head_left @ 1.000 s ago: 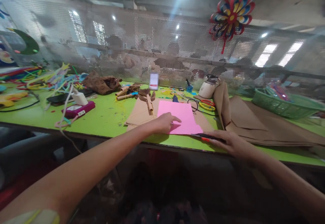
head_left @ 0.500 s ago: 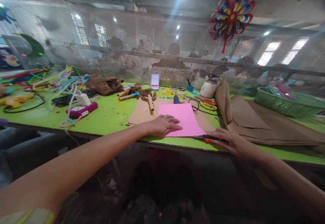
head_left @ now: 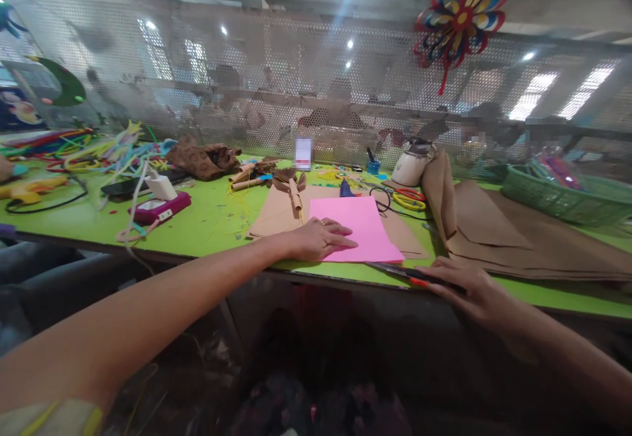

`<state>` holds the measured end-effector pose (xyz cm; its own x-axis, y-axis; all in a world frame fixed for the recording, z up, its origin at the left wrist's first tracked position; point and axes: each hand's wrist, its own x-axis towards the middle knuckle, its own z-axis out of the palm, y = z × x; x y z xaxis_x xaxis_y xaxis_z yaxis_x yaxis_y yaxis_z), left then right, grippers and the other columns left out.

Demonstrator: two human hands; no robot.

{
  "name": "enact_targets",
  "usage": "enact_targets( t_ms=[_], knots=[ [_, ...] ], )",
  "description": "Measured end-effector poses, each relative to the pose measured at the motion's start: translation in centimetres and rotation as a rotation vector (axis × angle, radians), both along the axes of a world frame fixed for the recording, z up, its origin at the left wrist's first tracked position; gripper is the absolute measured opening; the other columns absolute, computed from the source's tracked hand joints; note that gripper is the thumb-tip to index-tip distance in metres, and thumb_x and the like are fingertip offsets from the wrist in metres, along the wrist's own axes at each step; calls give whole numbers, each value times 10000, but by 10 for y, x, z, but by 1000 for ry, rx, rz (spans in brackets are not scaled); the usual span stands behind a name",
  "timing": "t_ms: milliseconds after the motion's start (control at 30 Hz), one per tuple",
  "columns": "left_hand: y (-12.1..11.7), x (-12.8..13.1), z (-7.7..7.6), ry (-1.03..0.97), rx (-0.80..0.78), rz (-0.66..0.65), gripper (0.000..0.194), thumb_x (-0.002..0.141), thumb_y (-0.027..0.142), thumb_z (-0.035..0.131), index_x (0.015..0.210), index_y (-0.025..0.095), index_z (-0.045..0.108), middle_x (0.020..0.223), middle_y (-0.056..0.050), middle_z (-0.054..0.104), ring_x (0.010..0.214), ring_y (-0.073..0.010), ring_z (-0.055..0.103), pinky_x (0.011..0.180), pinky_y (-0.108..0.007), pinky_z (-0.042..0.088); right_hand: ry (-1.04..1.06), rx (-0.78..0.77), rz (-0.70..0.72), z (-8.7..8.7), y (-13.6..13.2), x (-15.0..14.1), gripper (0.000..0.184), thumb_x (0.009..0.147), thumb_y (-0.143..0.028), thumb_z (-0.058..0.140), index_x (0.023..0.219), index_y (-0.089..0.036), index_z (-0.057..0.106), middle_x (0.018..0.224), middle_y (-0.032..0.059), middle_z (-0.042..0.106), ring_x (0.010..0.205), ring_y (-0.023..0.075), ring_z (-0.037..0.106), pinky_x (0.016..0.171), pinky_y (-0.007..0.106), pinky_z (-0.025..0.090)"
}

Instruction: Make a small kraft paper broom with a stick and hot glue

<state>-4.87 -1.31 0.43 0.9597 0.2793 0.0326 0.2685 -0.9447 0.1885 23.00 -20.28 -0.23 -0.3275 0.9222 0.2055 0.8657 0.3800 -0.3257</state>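
Note:
A pink sheet of paper [head_left: 360, 228] lies on brown paper [head_left: 276, 215] near the front edge of the green table [head_left: 212, 225]. My left hand [head_left: 318, 238] rests flat on the pink sheet's near left corner, fingers stretched out. My right hand [head_left: 474, 291] is at the table's front edge, its fingers closed on a long dark tool with an orange mark [head_left: 407, 274], which looks like scissors or a knife. The tool's tip points left toward the pink sheet.
Folded brown paper sheets [head_left: 498, 232] lie at the right, a green basket [head_left: 557, 199] behind them. Yellow-handled scissors [head_left: 407, 200], a white pot [head_left: 409, 166], a paper fan figure [head_left: 291, 189], a pink box [head_left: 158, 211] and coloured strips [head_left: 99, 153] lie about. A perforated screen [head_left: 276, 87] backs the table.
My left hand settled flat on the pink sheet's corner. My right hand slid the dark tool slightly right and nearer along the table's edge. The view tilted a little.

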Motion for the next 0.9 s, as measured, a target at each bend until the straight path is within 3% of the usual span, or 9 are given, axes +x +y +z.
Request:
enact_targets(
  t_ms=[233,733,900],
  knots=[
    [-2,-1,1,3,8,2,389,931,408,238,1246,400,467,1388,17,395,1259,-219,303,982,-438,227,12,21,54,5,21,-25,367,886,-381,417,1188,-238,568,1151,101,589,1074,239,539,888,376,461],
    [-2,1,6,23,-2,18,364,923,357,297,1233,398,485,1386,37,396,1244,-206,325,971,-397,256,-3,-7,73,4,14,-21,350,877,-353,449,1200,-276,559,1221,65,566,1146,247,500,950,404,430],
    [12,0,6,-27,-84,-39,343,903,292,382,1202,294,550,1327,-1,476,1199,-171,393,1016,-333,254,21,10,19,8,11,-21,352,875,-380,445,1187,-280,574,1209,57,584,1136,251,513,938,395,437]
  ],
)
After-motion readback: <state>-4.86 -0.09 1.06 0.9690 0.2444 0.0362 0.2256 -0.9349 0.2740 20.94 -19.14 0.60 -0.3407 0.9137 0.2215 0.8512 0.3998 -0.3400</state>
